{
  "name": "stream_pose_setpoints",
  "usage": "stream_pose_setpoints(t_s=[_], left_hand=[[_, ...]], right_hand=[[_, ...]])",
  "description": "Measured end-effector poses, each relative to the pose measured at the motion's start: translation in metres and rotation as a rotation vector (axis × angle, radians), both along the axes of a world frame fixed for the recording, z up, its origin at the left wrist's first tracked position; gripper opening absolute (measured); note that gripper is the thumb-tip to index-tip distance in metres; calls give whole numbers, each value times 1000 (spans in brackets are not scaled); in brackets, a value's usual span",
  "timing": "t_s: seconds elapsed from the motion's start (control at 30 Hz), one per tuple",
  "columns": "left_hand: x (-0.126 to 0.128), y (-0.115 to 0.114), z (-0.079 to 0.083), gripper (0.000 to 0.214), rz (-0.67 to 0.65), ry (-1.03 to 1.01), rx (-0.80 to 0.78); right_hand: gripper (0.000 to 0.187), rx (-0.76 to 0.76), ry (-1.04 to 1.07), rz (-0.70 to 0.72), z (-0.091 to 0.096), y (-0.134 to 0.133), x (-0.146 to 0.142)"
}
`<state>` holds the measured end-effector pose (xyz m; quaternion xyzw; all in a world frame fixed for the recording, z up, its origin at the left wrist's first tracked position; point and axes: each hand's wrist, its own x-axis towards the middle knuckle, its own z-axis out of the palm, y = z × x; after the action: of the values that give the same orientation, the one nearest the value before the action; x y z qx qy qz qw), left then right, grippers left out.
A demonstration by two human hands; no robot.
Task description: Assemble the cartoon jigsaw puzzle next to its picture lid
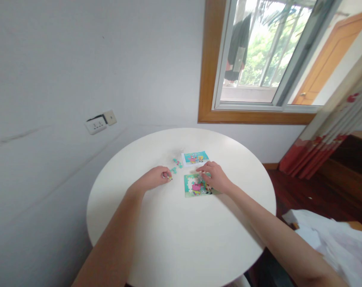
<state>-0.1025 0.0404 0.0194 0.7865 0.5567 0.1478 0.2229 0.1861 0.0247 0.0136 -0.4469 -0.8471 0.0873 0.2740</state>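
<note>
On the round white table lies a partly filled jigsaw puzzle (190, 193) with a pink cartoon figure and a green border. My right hand (216, 177) is over its upper right part, thumb and fingers bent close together; what they hold, if anything, I cannot make out. To the left of the puzzle, my left hand (153, 178) pinches a small jigsaw piece (169, 179) with some yellow on it, just above the table. Several loose jigsaw pieces (177, 162), mostly teal, lie beyond the left fingertips. Behind the puzzle sits a box (195, 158) with a matching cartoon picture.
The white table (165, 239) stands near a pale wall with a socket (96, 124). A wood-framed window (258, 115) is at the back right, with a red and cream curtain (312, 151) beside it. White plastic bags (327, 235) lie at the lower right.
</note>
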Motion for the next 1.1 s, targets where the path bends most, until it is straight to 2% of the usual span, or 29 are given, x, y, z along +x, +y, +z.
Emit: stream_pose_setpoints(t_s=[0.17, 0.3, 0.4, 0.57, 0.87, 1.1], left_hand=[[-5, 3, -7, 30, 41, -126, -79], [-9, 4, -10, 33, 45, -189, -133], [-11, 5, -11, 33, 42, -202, -156], [-11, 5, -11, 35, 31, -207, -174], [-8, 2, -7, 38, 39, -142, -151], [-6, 1, -6, 34, 50, -138, -138]], right_hand=[[28, -71, -223, 119, 17, -2, -56], [30, -115, -297, 84, 16, 3, -94], [32, -109, -315, 17, 10, 6, -109], [27, -139, -325, -40, 7, 7, -117], [27, -275, -366, -35, 6, 16, -120], [29, -194, -363, -83, 10, 7, -118]])
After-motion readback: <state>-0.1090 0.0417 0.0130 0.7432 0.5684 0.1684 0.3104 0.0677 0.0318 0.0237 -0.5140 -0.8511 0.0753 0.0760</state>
